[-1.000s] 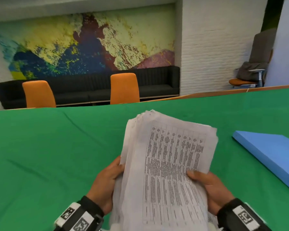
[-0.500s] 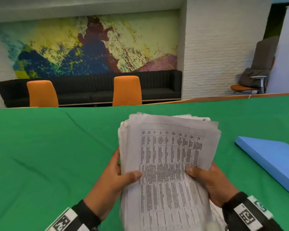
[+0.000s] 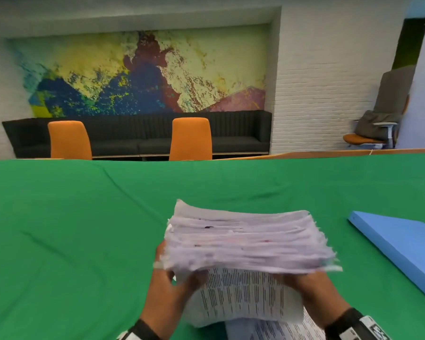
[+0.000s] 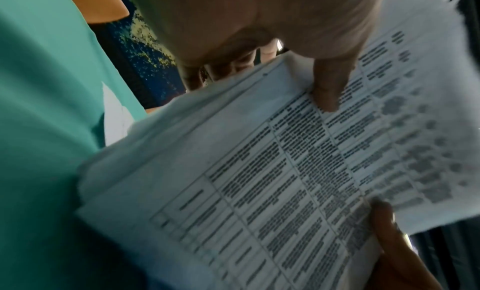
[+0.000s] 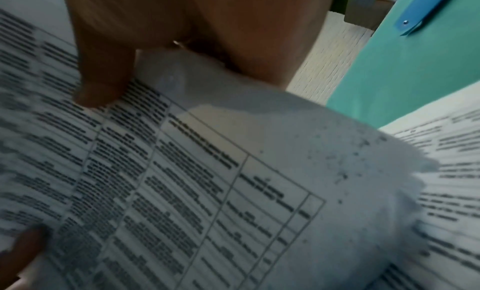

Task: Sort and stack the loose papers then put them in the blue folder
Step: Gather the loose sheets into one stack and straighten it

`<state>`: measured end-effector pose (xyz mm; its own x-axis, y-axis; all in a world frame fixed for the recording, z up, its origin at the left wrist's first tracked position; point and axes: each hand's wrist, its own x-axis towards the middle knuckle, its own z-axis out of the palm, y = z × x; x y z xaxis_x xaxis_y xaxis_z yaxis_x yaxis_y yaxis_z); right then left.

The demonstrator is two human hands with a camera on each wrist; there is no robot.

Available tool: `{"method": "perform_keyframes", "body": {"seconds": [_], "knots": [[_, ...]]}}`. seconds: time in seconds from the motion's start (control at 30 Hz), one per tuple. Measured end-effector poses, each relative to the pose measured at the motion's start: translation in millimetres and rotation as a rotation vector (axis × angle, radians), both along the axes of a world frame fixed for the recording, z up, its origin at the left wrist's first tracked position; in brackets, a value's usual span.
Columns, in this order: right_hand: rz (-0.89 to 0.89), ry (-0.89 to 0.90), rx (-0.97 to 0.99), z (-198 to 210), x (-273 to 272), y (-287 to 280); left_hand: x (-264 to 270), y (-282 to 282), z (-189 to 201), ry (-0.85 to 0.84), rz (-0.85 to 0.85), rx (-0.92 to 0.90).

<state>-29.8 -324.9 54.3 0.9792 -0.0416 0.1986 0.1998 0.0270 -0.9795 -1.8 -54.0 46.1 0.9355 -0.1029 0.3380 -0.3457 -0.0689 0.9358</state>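
A thick stack of printed papers point(image 3: 243, 244) is held above the green table, tipped so its ragged far edge faces the head camera and the printed top sheet point(image 3: 241, 295) faces me. My left hand point(image 3: 172, 288) grips its left side, thumb on the top sheet point(image 4: 285, 181). My right hand point(image 3: 312, 290) grips the right side, thumb pressed on the printed table point(image 5: 182, 181). The blue folder point(image 3: 402, 246) lies closed on the table to the right, and its corner point(image 5: 420, 13) shows in the right wrist view. Another printed sheet point(image 3: 275, 330) lies under the stack near me.
A green cloth point(image 3: 84, 229) covers the table. Two orange chairs point(image 3: 190, 138) stand behind its far edge before a black bench. A white brick wall point(image 3: 329, 82) and an office chair point(image 3: 378, 128) are at the back right.
The stack has tipped forward from upright, so its edge now faces the camera, and it has dropped lower toward the table. Both hands kept their grip.
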Motion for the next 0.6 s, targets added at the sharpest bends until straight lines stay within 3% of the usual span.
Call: {"method": "perform_keyframes", "body": {"seconds": [0.07,0.1,0.2,0.3,0.43,0.6], "knots": [[-0.087,-0.001,0.073,2.2,-1.7,3.7,-0.7,-6.9,6.8,0.031,0.049,0.044],[-0.125,-0.059,0.069,7.9,-1.2,8.5,1.1,-10.4,12.3,-0.03,0.102,0.041],[-0.215,-0.212,-0.099,33.9,-8.4,31.4,6.5,-26.0,28.5,-0.208,0.251,-0.003],[-0.177,-0.26,-0.212,31.4,-13.9,43.1,5.9,-35.8,23.7,-0.214,0.24,-0.049],[-0.118,-0.23,-0.166,13.4,-17.5,30.5,-1.7,-24.3,13.3,-0.159,0.159,-0.097],[-0.119,-0.222,-0.107,13.2,-7.5,11.8,3.3,-14.0,30.3,-0.158,0.072,-0.116]]}}
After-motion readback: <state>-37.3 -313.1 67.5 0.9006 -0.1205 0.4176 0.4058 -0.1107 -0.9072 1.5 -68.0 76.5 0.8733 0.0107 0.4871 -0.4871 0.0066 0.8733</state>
